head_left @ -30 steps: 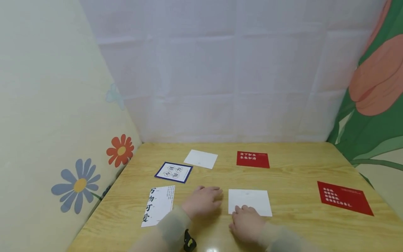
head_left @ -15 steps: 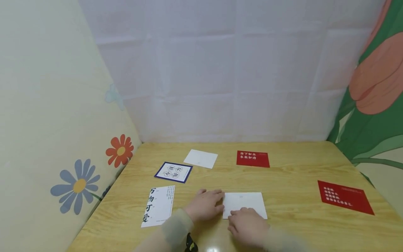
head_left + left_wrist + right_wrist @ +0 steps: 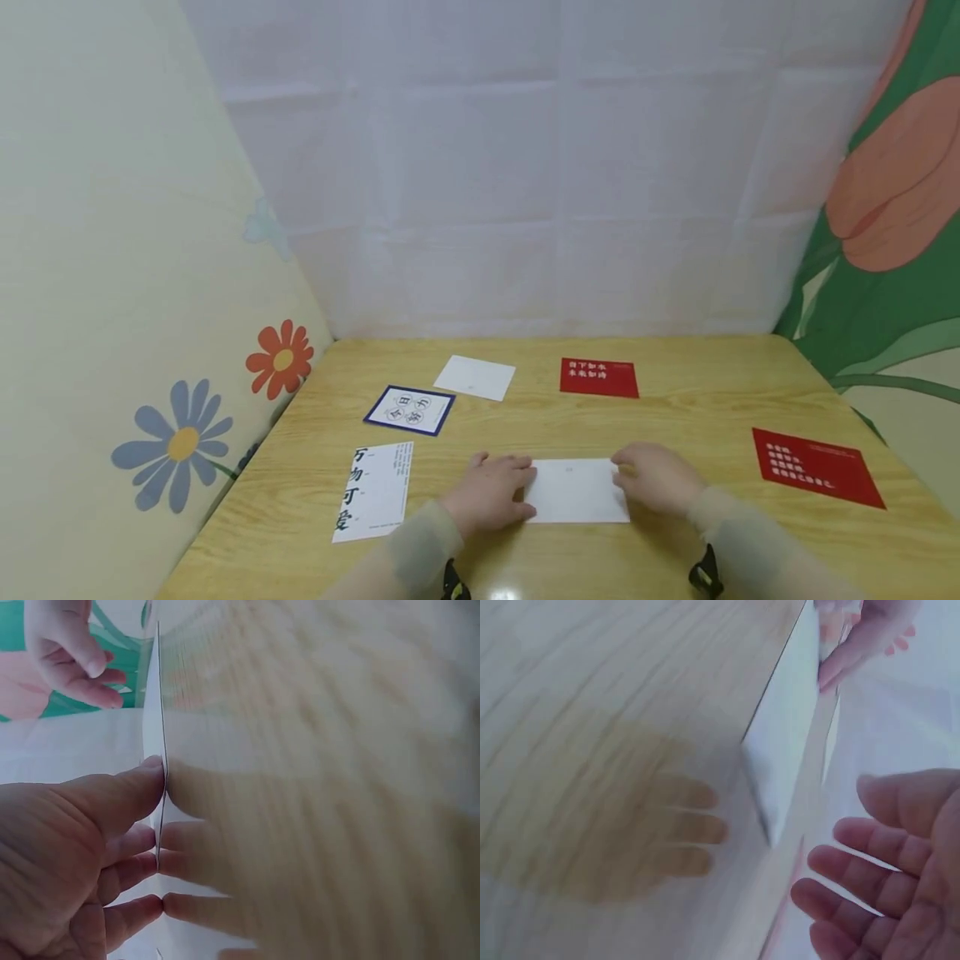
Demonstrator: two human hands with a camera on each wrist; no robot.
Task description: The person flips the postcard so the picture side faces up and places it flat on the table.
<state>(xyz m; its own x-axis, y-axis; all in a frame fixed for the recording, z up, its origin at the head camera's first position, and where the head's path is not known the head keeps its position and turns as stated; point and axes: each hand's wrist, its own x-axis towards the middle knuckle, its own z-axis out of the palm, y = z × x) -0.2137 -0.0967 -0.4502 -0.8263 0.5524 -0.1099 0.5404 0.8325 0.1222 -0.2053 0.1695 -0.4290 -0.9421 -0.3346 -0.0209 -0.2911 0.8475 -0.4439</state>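
Observation:
A blank white card [image 3: 576, 492] lies flat on the wooden table between the two hands. At its left edge is my left hand [image 3: 491, 493], thumb and fingertips touching the edge, as the left wrist view also shows with the thumb [image 3: 142, 780] on the card. My right hand [image 3: 660, 482] is at the card's right edge in the head view. In the right wrist view its relaxed fingers [image 3: 855, 900] hover over the table, apart from the card [image 3: 787, 735], with a gap between thumb and fingers.
Other cards lie on the table [image 3: 697, 392]: a black-lettered white one [image 3: 375, 490], a blue-bordered one [image 3: 410, 409] and a blank white one [image 3: 476, 377] to the left, a red one [image 3: 599, 377] at the back, another red one [image 3: 817, 467] at right. Cloth walls surround the table.
The white card has shifted left and slightly nearer, straightening against my left hand. My right hand has lifted off its face and moved right to its right edge.

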